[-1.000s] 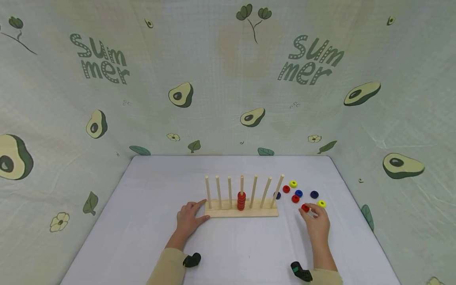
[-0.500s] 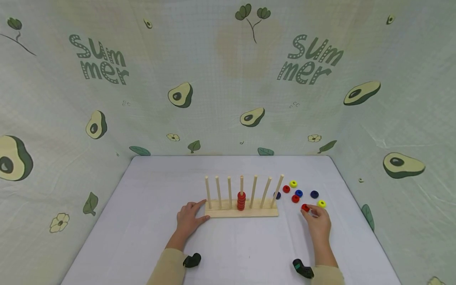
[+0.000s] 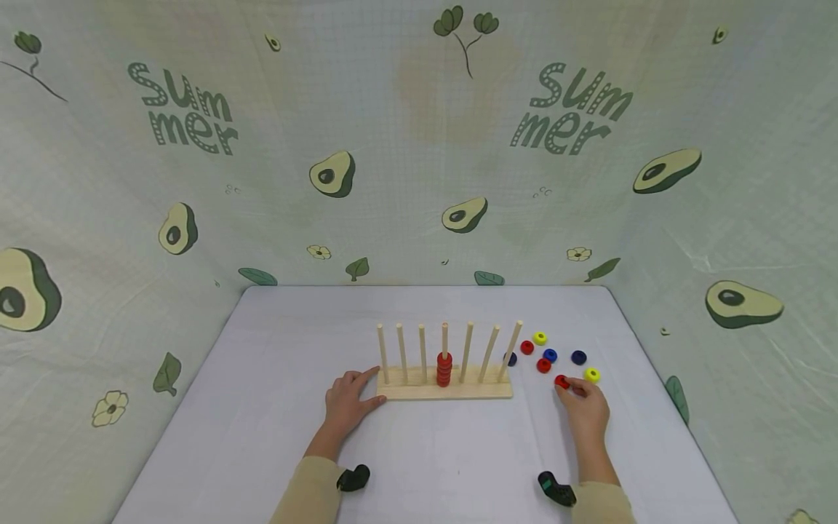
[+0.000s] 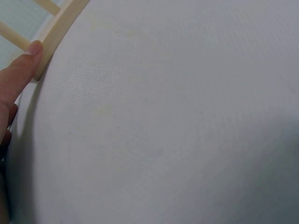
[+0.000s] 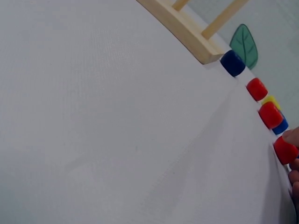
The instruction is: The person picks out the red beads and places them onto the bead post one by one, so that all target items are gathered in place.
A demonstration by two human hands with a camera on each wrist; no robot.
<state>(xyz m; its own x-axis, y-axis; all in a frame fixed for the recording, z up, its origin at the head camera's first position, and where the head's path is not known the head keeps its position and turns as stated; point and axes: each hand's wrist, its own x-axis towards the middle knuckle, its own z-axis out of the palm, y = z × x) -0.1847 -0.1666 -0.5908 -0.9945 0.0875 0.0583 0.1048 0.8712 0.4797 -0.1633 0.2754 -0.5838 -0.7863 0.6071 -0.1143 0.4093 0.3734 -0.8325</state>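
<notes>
A wooden peg stand (image 3: pixel 409 391) with a row of upright pegs lies on the white table. Red beads (image 3: pixel 444 370) are stacked on its middle peg; the other pegs are bare. My left hand (image 3: pixel 347 402) holds the stand's left end, thumb at the near corner and index finger at the far one. In the left wrist view the thumb (image 4: pixel 21 70) presses on the end of the base. Right of the stand, my right hand (image 3: pixel 587 413) pinches a red bead (image 3: pixel 561 381) close over the table; in the right wrist view a fingertip lies on this red bead (image 5: pixel 286 150).
Loose beads lie scattered at the right: red (image 3: pixel 543 365), another red (image 3: pixel 527 348), yellow (image 3: pixel 540 338), blue (image 3: pixel 550 355), dark blue (image 3: pixel 579 357) and a second yellow (image 3: pixel 592 375). One dark blue bead (image 5: pixel 232 63) sits beside the stand's right end. A printed cloth (image 3: pixel 393 109) hangs behind.
My right hand has shifted slightly to the right, its thumb drawing in closer to the red bead. The bead stays about where it was. My left hand and the stand have not moved.
</notes>
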